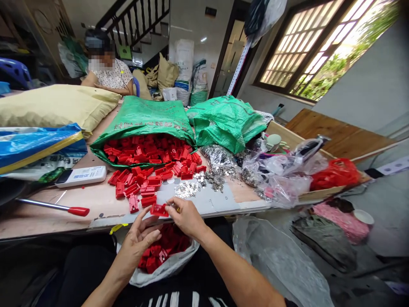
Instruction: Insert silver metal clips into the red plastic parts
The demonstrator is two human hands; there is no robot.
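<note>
While in hand [187, 217], one red part [159, 209]

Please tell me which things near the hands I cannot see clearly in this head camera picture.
In the head view:
- Right hand on the red plastic piece: its fingers hide the grip.
- Red pieces in the white plastic bag: the left hand and the bag's edge hide some.
- Silver bits on the table: too small to show their shape.
- Writing on the green sack: too blurred to read.
</note>
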